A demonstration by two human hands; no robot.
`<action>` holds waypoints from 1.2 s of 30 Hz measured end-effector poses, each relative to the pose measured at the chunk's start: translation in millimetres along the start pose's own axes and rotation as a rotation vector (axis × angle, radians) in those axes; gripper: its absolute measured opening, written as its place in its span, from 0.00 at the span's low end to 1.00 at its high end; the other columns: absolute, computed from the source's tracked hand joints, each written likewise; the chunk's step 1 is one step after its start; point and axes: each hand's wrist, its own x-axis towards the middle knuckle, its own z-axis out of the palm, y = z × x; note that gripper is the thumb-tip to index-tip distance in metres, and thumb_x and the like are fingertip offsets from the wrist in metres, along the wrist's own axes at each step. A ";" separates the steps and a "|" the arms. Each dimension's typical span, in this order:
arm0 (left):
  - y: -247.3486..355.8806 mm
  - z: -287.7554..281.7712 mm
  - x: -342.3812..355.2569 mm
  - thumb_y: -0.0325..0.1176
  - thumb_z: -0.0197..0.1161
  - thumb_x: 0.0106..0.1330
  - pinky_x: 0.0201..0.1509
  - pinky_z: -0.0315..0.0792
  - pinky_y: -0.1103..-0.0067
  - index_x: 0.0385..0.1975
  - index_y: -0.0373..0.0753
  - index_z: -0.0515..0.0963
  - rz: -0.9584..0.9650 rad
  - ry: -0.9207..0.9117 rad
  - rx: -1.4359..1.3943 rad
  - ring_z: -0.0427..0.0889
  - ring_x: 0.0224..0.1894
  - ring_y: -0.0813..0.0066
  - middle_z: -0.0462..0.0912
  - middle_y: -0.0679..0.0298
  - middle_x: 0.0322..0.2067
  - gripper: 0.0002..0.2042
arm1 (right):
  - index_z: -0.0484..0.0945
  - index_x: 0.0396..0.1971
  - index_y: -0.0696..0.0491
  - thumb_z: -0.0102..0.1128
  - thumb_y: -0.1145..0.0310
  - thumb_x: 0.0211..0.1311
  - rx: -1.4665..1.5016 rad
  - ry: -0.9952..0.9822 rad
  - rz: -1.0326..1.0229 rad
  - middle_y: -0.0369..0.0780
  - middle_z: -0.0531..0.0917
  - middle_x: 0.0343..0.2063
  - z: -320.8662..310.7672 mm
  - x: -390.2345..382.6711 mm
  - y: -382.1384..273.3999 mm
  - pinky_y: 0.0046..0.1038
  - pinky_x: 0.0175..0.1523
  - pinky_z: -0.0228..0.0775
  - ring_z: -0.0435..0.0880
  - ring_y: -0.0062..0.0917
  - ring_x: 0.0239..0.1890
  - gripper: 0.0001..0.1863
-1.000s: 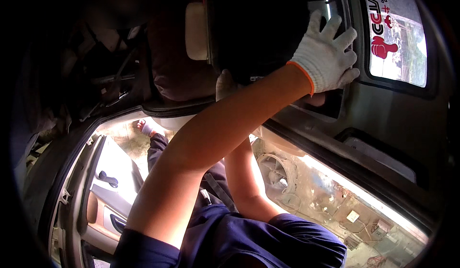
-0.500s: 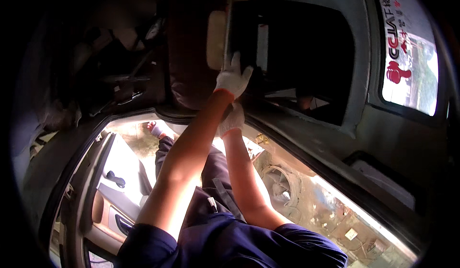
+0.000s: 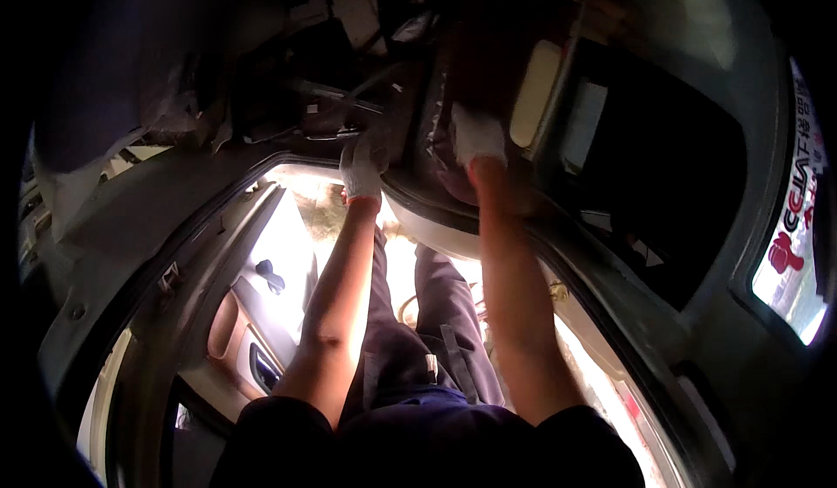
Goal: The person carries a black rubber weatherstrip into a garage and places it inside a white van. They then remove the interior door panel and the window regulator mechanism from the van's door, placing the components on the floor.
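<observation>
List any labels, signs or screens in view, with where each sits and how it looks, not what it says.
Sign: far right edge, seen through a window opening; pale panel with red and black lettering and a red figure at its lower end.
No packages or screens can be made out; the area around the left hand and right hand is too dark to tell.

Open car door (image 3: 253,331) w/ handle lower left, stickered rear window (image 3: 798,252) far right, beige visor (image 3: 534,94) up top.
</observation>
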 end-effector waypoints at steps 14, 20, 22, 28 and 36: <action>-69.0 -82.5 33.6 0.37 0.56 0.67 0.31 0.75 0.75 0.45 0.39 0.74 -0.312 0.412 -0.320 0.81 0.33 0.66 0.81 0.58 0.41 0.11 | 0.75 0.19 0.48 0.55 0.56 0.61 0.299 -0.130 0.423 0.33 0.76 0.17 -122.8 143.7 -89.0 0.26 0.20 0.53 0.66 0.20 0.16 0.15; -79.6 -76.6 71.3 0.33 0.55 0.68 0.32 0.76 0.76 0.46 0.37 0.74 -0.226 0.367 -0.242 0.82 0.35 0.69 0.82 0.60 0.39 0.11 | 0.73 0.18 0.49 0.57 0.57 0.57 0.432 -0.044 0.449 0.33 0.73 0.15 -116.1 151.1 -88.7 0.27 0.19 0.52 0.65 0.20 0.14 0.14; -91.3 -85.7 99.3 0.33 0.58 0.66 0.36 0.79 0.74 0.47 0.38 0.76 -0.045 0.235 0.183 0.82 0.36 0.66 0.81 0.58 0.43 0.12 | 0.71 0.17 0.48 0.58 0.57 0.54 0.462 -0.010 0.439 0.32 0.71 0.13 -110.6 149.3 -92.5 0.27 0.19 0.51 0.63 0.21 0.13 0.14; -84.9 -116.4 176.7 0.34 0.52 0.67 0.49 0.77 0.70 0.51 0.41 0.78 -0.185 -0.245 0.481 0.81 0.48 0.61 0.81 0.55 0.49 0.15 | 0.69 0.15 0.46 0.56 0.58 0.55 0.397 -0.065 0.509 0.33 0.68 0.10 -113.6 162.5 -102.9 0.28 0.20 0.47 0.59 0.22 0.11 0.14; -78.2 -143.7 235.6 0.31 0.53 0.66 0.59 0.70 0.61 0.64 0.43 0.66 0.086 -0.208 2.127 0.75 0.57 0.53 0.75 0.52 0.56 0.24 | 0.66 0.15 0.44 0.53 0.58 0.57 0.430 0.027 0.625 0.33 0.66 0.12 -101.2 191.9 -92.9 0.29 0.21 0.43 0.56 0.22 0.11 0.13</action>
